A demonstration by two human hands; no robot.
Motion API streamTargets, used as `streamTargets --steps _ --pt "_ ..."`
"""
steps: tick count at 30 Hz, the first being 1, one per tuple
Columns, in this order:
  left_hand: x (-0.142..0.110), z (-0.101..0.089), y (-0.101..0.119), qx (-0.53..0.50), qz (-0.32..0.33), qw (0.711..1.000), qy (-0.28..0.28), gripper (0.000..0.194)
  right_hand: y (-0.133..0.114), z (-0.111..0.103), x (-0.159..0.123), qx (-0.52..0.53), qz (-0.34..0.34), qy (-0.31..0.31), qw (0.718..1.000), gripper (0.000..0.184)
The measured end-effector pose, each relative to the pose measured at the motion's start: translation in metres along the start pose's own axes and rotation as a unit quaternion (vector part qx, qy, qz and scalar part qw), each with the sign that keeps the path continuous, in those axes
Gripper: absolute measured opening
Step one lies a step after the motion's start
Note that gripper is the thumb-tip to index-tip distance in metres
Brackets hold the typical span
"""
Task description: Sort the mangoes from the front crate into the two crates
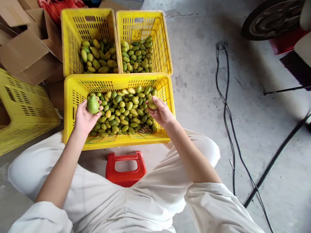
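My left hand [85, 116] holds up a plump green, mango-like fruit [93, 104] over the left side of the front yellow crate [121, 142]; its fingers curl round the fruit from below. At the crate's right side, my right hand [160, 111] grips a smaller yellowish-green, mango-like fruit [152, 103], partly covered by the fingers. Between and below both hands, many oval green and yellow fruits [123, 111] lie loose in this crate. A brown, rough-textured piece [145, 129] shows among them near the front right.
Two more yellow crates with similar fruits, a left one [69, 42] and a right one [166, 45], stand behind. Cardboard boxes [24, 51] and another yellow crate [26, 110] are at left. A red stool [125, 178] shows between my legs. Black cables [225, 106] and a wheel [272, 19] are at right.
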State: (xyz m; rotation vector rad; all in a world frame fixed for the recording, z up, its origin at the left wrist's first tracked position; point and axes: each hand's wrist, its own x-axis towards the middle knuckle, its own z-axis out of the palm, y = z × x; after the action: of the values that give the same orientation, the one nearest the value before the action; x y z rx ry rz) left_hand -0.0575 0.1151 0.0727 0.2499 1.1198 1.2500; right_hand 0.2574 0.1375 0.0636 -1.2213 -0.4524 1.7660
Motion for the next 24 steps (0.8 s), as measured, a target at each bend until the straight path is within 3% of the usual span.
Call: streamTargets --steps 7,12,20,24 --pt "0.002 -0.002 -0.01 0.015 0.037 0.999 -0.015 0.022 -0.005 0.004 -0.005 -0.004 0.034 -0.044 0.998 0.046" --pt "0.007 -0.012 -0.015 0.016 0.09 0.996 0.0 0.028 -0.003 0.003 -0.004 -0.003 0.009 -0.032 0.999 0.044" --pt "0.003 -0.008 -0.003 -0.013 0.05 0.999 0.006 0.049 -0.002 0.007 -0.011 -0.001 -0.008 -0.079 0.997 0.049" --pt "-0.001 0.0 0.001 -0.024 0.025 0.999 0.038 0.035 -0.005 0.006 -0.009 0.045 0.04 -0.057 0.997 0.034"
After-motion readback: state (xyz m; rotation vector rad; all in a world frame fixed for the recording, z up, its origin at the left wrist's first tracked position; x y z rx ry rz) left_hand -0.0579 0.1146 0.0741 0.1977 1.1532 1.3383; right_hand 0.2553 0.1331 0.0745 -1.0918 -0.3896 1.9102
